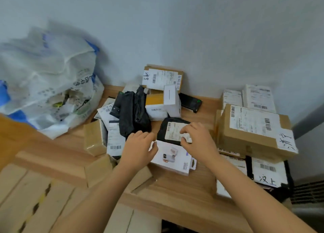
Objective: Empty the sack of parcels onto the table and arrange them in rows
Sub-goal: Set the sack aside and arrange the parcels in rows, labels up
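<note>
right hand (197,139) pinches the soft, probably light black parcel (172,133) by its edge; left hand (138,145) grip unclear.

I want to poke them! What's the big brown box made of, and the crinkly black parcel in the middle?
The big brown box looks like matte cardboard: tan, stiff edges, folded flaps. The crinkly black parcel seems thin plastic film: wrinkled, faintly shiny folds.

Your sack (49,85) sits on the table (175,194) at far left, the loose pile of parcels (136,110) lies mid-table against the wall (192,31), stacked boxes (254,127) stand to its right, and before the pile a pouch (173,132) overlaps the far edge of a flat box (170,159).
</note>
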Motion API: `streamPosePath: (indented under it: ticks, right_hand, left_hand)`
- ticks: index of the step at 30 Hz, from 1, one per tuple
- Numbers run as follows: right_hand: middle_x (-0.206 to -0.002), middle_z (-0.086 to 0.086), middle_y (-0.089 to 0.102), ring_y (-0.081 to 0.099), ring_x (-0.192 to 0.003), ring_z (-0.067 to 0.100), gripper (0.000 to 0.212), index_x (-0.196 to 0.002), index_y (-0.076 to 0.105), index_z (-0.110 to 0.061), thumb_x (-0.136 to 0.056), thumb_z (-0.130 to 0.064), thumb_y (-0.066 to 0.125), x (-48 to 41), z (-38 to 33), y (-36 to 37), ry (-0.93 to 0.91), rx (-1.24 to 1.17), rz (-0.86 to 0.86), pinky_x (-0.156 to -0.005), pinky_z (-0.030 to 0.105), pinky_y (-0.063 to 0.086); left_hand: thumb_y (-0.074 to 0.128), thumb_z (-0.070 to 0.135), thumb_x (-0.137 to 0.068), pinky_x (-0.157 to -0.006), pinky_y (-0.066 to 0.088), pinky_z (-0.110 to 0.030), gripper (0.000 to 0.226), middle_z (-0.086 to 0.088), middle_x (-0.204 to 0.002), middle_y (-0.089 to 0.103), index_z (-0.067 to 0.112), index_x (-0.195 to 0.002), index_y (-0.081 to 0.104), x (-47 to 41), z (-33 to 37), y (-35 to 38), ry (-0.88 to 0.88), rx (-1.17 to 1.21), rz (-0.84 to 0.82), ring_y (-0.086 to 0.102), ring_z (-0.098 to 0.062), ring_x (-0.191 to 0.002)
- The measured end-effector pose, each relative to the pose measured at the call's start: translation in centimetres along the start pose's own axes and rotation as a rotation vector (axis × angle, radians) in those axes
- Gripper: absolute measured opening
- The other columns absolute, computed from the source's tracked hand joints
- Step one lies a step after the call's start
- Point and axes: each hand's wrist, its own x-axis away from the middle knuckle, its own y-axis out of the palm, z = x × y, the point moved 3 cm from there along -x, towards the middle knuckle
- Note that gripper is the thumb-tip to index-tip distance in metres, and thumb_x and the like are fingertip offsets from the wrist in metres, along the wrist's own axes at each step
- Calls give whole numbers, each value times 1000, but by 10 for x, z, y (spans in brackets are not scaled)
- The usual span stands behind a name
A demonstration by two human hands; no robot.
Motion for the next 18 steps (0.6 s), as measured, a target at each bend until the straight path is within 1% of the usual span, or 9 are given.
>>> streamPosePath:
  ticks: [2,5,8,11,14,16,18]
  right_hand:
    - [-100,-4,61,50,-96,18,15,-99,66,-18,-84,-18,64,-8,-15,20,-62,-28,-56,-84,31,40]
    - [-98,-1,62,51,-93,21,13,-96,66,-17,-83,-18,64,-14,-37,48,-146,-67,-126,-83,35,42]
    - [-97,1,61,52,-90,23,12,-93,66,-17,-81,-17,66,-11,-56,72,-172,-120,-179,-80,39,43]
    - [-94,1,59,51,-88,23,13,-90,64,-16,-78,-17,67,-5,-73,90,-180,-152,-222,-77,37,42]
    - [-91,-1,58,52,-89,23,13,-89,64,-15,-77,-17,67,2,-89,107,-132,-165,-266,-76,37,43]
    - [-95,1,55,51,-93,25,17,-97,64,-15,-81,-22,64,9,-98,120,-73,-104,-315,-78,38,43]
    - [-108,2,51,49,-103,23,31,-112,60,-16,-85,-32,62,16,-107,132,-5,-19,-383,-84,37,43]
  left_hand:
    - [59,27,-83,-57,29,-28,13,8,-61,47,20,-73,54,19,-19,-6,-75,-37,-10,42,-16,-61]
    - [49,32,-83,-56,33,-30,17,6,-62,52,19,-73,56,48,-42,-15,-187,-71,-9,47,-18,-62]
    - [47,34,-79,-57,35,-31,18,6,-64,54,19,-74,56,75,-61,-16,-282,-85,-41,49,-20,-63]
    - [48,33,-78,-61,41,-34,18,4,-76,57,18,-79,57,99,-82,-10,-361,-89,-95,53,-23,-72]
    - [43,42,-77,-71,47,-38,35,-1,-93,61,16,-94,61,117,-101,-3,-394,-79,-149,55,-27,-84]
    - [44,50,-75,-79,48,-38,48,-2,-102,60,17,-106,61,125,-112,1,-401,-36,-161,56,-27,-93]
    - [49,59,-74,-87,47,-37,59,-3,-112,59,18,-115,60,130,-124,4,-399,15,-157,55,-28,-103]
